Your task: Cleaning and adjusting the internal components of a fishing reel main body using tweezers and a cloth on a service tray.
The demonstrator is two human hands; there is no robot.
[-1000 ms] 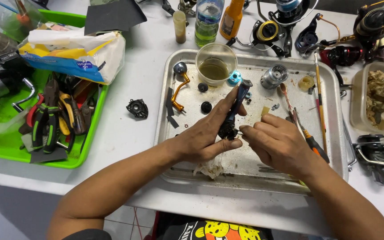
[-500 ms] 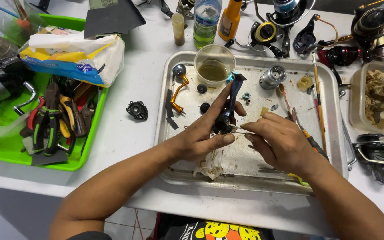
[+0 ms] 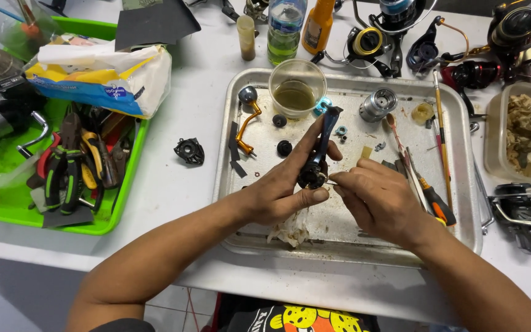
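Metal tray (image 3: 241, 184) sits mid-bench, stained, holding small reel parts. Over its middle, left hand (image 3: 281, 190) is closed around a dark blue fishing-reel body (image 3: 318, 157), thumb under the lower end, fingers wrapped behind; the part stands nearly upright, tilted slightly right at its far end. Right hand (image 3: 379, 200) is just right of it, fingers pinched on a thin metal tool whose tip touches the reel body's lower end; tool too slim to name. Crumpled rag (image 3: 290, 233) lies on the tray under the left hand.

Far part of tray: clear plastic cup (image 3: 296, 86) with yellowish-brown liquid, a gold-armed reel handle (image 3: 247, 123) to its left, a silver spool (image 3: 378, 104) to its right. Screwdriver with orange-and-black grip (image 3: 434, 203) lies on the tray near the right wrist.

Left of the tray, apart on the white bench (image 3: 179, 197): a small black side cover (image 3: 189, 150). Farther left, a green tray (image 3: 124, 184) with pliers (image 3: 62, 166) and a tissue pack (image 3: 99, 80). Several spinning reels (image 3: 376, 43) lie along the far edge.
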